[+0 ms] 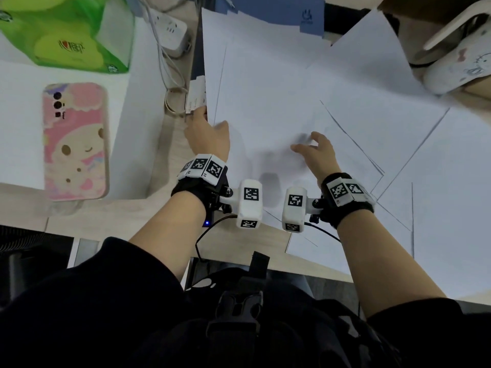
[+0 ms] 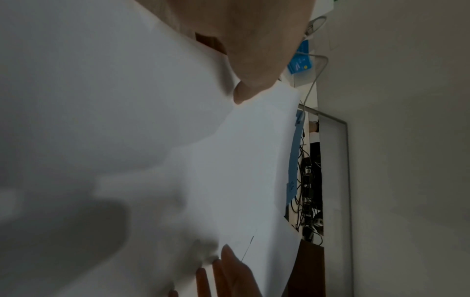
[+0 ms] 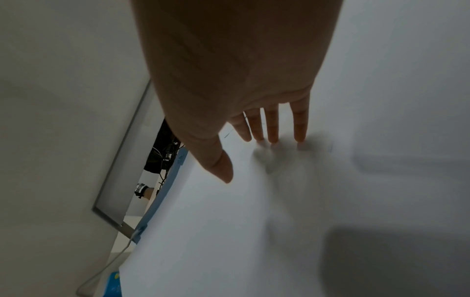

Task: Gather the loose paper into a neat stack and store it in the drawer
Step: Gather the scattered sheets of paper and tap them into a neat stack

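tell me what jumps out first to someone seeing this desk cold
The spread of loose white paper fanned at odd angles over the desk's right half, with both hands on it: the left hand at the sheets' left edge, the right hand with fingers spread flat in the middle. Next, the pink cartoon phone lying at the left and the green tissue pack beyond it.

no legible text; wrist markers [image 1: 251, 193] coded

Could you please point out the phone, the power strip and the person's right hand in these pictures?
phone [image 1: 75, 140]: head view, middle of its pink case back.
power strip [image 1: 172, 29]: head view, its white top face.
right hand [image 1: 317, 152]: head view, back of the hand.
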{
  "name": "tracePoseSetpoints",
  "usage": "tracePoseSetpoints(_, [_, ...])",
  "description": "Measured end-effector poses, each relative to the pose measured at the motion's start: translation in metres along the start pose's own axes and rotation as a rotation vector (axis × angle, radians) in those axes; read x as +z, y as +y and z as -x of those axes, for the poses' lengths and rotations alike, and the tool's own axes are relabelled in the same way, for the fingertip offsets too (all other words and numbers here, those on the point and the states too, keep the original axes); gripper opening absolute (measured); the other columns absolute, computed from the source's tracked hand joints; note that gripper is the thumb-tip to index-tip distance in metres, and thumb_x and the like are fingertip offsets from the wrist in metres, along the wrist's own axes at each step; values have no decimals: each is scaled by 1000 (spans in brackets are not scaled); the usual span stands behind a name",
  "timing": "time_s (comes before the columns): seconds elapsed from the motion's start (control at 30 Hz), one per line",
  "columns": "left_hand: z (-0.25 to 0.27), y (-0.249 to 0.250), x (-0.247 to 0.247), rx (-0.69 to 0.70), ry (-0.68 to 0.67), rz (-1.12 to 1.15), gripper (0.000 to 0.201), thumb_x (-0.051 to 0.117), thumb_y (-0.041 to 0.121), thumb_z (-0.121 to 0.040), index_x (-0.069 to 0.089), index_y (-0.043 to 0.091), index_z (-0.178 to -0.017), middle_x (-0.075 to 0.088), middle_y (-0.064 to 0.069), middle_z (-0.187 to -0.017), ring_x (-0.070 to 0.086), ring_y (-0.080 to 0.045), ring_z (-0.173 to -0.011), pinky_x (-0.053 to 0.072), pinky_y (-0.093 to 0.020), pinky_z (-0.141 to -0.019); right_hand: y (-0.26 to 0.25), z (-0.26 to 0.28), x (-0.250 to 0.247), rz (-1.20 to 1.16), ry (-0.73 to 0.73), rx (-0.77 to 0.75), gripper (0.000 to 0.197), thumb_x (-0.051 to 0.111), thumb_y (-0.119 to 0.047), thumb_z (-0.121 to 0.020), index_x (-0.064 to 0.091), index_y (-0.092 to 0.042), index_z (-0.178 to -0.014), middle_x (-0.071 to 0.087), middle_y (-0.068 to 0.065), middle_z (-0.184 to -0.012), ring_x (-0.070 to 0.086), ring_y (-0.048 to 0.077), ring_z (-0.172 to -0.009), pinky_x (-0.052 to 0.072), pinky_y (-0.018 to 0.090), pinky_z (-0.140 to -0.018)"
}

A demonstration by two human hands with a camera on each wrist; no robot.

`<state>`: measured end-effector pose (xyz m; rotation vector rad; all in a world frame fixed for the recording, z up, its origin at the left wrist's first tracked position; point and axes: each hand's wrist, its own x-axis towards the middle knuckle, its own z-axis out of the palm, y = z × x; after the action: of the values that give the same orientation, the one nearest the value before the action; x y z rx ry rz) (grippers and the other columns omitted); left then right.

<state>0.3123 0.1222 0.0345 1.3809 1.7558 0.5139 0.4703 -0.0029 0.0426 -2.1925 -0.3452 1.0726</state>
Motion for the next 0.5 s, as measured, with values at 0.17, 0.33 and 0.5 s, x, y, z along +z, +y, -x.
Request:
tracePoseSetpoints(0.17, [1,-1,-2,27,-121,41,49,58,35,-60,64,12,-103,63,-11,-114,63,-27,-99,54,-43,-87,-2,4,2,-61,-19,8,69,65,-18,-85,30,-5,-144,38,7,-146,45,21,-123,38,32,-102])
tracePoseSetpoints(0.33, [19,15,-11,104,-265,77,31,60,12,-82,59,4,-112,64,-13,-118,61,-27,-108,49,-41,-97,-2,9,3,-104,-48,24,70,65,-18,-86,28,-6,-145,39,7,-144,44,22,-127,39,30,-99])
tracePoseSetpoints(0.5, [35,17,-20,146,-303,138,36,53,2,-87,53,6,-123,61,-9,-124,57,-21,-112,45,-32,-100,3,15,-3,-159,-68,61,66,64,-20,-86,32,-8,-142,44,8,-140,45,23,-127,38,42,-109])
